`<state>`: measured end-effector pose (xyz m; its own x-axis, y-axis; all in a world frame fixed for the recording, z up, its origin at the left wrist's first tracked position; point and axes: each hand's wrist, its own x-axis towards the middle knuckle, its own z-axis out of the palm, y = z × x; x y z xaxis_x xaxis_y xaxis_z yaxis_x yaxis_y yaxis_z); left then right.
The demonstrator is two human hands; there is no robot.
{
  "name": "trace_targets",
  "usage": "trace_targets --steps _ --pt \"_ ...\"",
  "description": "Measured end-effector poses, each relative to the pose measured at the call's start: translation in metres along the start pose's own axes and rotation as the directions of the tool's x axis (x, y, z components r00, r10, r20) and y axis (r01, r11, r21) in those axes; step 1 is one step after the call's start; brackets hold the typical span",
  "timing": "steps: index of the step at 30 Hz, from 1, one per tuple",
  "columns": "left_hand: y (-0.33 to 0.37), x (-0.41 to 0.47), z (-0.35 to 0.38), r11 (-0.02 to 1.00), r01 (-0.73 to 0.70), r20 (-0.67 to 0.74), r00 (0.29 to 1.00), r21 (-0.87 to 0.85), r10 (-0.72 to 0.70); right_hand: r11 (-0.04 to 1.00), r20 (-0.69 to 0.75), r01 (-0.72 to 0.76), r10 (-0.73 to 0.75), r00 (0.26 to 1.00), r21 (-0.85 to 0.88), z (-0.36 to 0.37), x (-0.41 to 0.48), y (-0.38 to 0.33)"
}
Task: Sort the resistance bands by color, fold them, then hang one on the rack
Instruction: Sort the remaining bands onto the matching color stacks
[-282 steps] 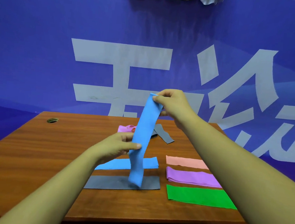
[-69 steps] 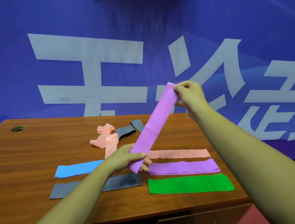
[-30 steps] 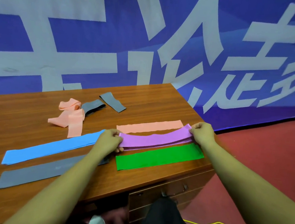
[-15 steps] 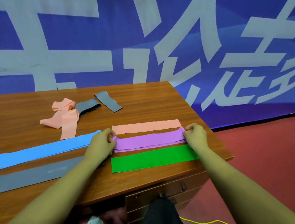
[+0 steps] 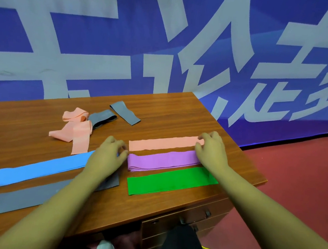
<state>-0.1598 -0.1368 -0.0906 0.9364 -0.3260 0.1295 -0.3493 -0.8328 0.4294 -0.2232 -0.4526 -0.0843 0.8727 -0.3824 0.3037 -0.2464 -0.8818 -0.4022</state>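
Your left hand (image 5: pixel 107 157) and right hand (image 5: pixel 211 150) hang loose, empty; the crumpled pink band (image 5: pixel 76 131) lies beyond, nearer your left.

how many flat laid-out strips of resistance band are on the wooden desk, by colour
flat peach rubber strip: 1
flat purple rubber stack: 1
flat green rubber strip: 1
flat blue rubber strip: 1
flat grey rubber strip: 1
total: 5

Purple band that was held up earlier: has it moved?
Yes, down: it now lies flat on the purple pile, on the table between the pink strip and the green band.
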Motion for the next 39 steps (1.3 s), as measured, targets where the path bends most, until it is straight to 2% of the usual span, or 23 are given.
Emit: trace_targets --steps 3,7,10,14,16,19,21,23,32,35,39 --pt "-0.038 0.006 -0.028 0.999 0.049 -0.083 0.995 -0.001 -0.048 0.989 0.094 0.096 -0.106 0.990 0.109 0.011 0.004 -0.051" --pt "-0.099 0.004 -0.056 0.975 0.221 -0.152 0.963 -0.018 -0.221 0.961 0.195 0.212 -0.245 0.950 0.178 0.041 0.007 -0.126" --pt "-0.135 0.001 -0.069 0.943 0.332 -0.162 0.930 -0.017 -0.331 0.943 0.274 0.235 -0.296 0.915 0.234 0.065 0.012 -0.178" --pt "-0.168 0.007 -0.076 0.924 0.377 -0.162 0.909 -0.069 -0.383 0.931 0.373 0.227 -0.326 0.869 0.286 0.102 0.016 -0.237" --pt "-0.172 0.013 -0.073 0.917 0.384 -0.141 0.908 -0.107 -0.396 0.934 0.418 0.210 -0.321 0.850 0.289 0.123 0.016 -0.260" --pt "-0.165 0.024 -0.063 0.893 0.399 0.001 0.913 -0.208 -0.408 0.957 0.511 0.151 -0.261 0.819 0.247 0.153 0.018 -0.286" --pt "-0.164 0.030 -0.054 0.891 0.391 0.055 0.919 -0.231 -0.389 0.973 0.553 0.141 -0.222 0.803 0.185 0.171 0.019 -0.294" --pt "-0.165 0.034 -0.048 0.895 0.383 0.045 0.923 -0.228 -0.383 0.978 0.550 0.116 -0.192 0.813 0.171 0.185 0.019 -0.296" --pt "-0.166 0.030 -0.042 0.919 0.352 0.012 0.935 -0.177 -0.355 0.946 0.546 0.026 -0.209 0.811 0.324 0.188 0.015 -0.291" --pt "-0.157 0.028 -0.054 0.901 0.294 -0.040 0.946 -0.320 -0.323 0.850 0.499 -0.052 -0.257 0.828 0.524 0.161 0.015 -0.298" --pt "-0.132 0.024 -0.094 0.808 0.111 -0.212 0.936 -0.579 -0.281 0.690 0.435 -0.155 -0.252 0.864 0.707 0.110 0.023 -0.319"
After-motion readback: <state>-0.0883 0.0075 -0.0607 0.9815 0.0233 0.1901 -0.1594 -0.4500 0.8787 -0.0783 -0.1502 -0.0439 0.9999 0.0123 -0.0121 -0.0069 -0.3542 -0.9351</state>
